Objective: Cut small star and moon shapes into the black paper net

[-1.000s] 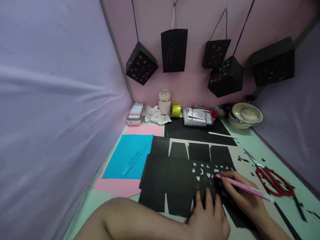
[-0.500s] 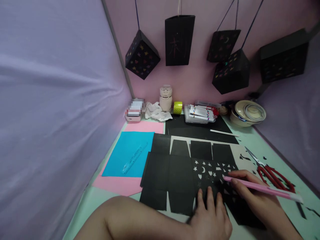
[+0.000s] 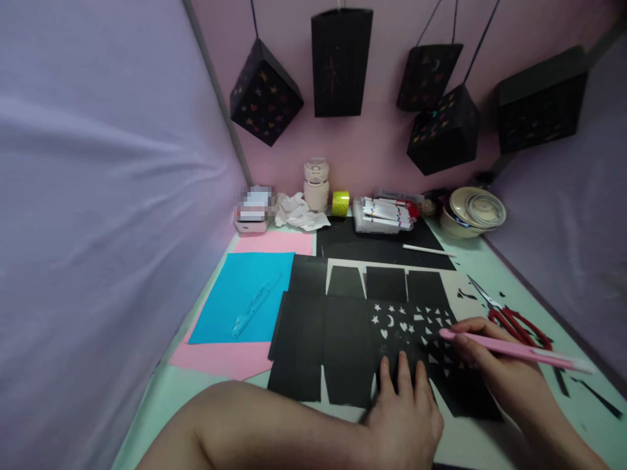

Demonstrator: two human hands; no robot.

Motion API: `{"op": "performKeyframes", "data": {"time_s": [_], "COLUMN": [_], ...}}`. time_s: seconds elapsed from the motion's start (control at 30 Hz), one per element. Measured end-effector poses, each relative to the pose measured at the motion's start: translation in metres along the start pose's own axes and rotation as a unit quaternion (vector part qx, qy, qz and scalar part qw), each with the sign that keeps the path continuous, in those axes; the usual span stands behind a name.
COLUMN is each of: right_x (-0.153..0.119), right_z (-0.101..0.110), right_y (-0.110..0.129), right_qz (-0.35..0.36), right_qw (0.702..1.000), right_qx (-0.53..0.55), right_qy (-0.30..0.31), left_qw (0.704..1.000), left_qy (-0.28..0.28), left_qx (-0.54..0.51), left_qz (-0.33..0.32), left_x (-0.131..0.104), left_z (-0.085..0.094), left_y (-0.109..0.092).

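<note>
A black card template (image 3: 347,333) with side flaps lies on the table, its right panel pierced by small stars, a moon, hearts and triangles. My left hand (image 3: 406,414) rests on that panel's lower part, fingers spread and flat. My right hand (image 3: 504,365) is closed around a slim pink pen-shaped craft knife (image 3: 514,349). The knife's front end is over the cut triangles at the panel's right side; its blade is too small to make out. Beside my right hand are red-handled scissors (image 3: 514,323).
A clear ruler (image 3: 257,305) lies on blue paper (image 3: 210,326) at left. Along the back stand a cup (image 3: 316,189), yellow tape (image 3: 340,203), a marker case (image 3: 377,224) and a lidded bowl (image 3: 463,225). Black boxes (image 3: 267,98) hang above. Black scraps (image 3: 597,398) lie at right.
The whole view has shifted, so things appear slightly further left and higher. My right hand still holds the craft knife over the triangles; my left hand stays flat on the card.
</note>
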State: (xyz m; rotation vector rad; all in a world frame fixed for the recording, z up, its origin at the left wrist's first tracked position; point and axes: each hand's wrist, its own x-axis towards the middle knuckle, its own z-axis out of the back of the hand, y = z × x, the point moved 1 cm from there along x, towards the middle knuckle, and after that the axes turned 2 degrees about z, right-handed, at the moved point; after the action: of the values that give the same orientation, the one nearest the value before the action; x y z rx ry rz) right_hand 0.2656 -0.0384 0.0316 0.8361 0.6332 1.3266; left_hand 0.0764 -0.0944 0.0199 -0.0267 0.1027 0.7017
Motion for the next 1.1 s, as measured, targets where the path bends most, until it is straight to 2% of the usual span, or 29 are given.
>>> {"op": "performKeyframes", "data": {"time_s": [0.17, 0.3, 0.43, 0.6, 0.77, 1.1], "right_x": [-0.002, -0.003, -0.003, 0.003, 0.006, 0.005], "right_z": [0.005, -0.002, -0.010, -0.022, -0.032, -0.035], "right_y": [0.015, 0.011, 0.011, 0.021, 0.014, 0.009], "right_qz": [0.007, -0.007, -0.022, 0.014, 0.048, 0.071], "right_qw": [1.000, 0.996, 0.992, 0.995, 0.994, 0.992], "right_qx": [0.022, 0.069, 0.109, 0.047, 0.039, 0.005], "right_qy": [0.000, 0.048, 0.061, 0.084, 0.092, 0.102], "left_qw": [0.999, 0.998, 0.998, 0.997, 0.997, 0.998], "left_qy": [0.025, 0.024, 0.026, 0.026, 0.010, 0.007], "left_qx": [-0.038, -0.052, -0.062, -0.068, -0.075, -0.068], "left_qz": [0.005, 0.002, -0.002, -0.002, 0.001, 0.001], "left_x": [-0.001, 0.001, 0.001, 0.002, 0.002, 0.002], "left_z": [0.006, 0.003, 0.003, 0.001, -0.002, -0.003], "left_y": [0.002, 0.004, 0.004, 0.002, 0.001, -0.001]}}
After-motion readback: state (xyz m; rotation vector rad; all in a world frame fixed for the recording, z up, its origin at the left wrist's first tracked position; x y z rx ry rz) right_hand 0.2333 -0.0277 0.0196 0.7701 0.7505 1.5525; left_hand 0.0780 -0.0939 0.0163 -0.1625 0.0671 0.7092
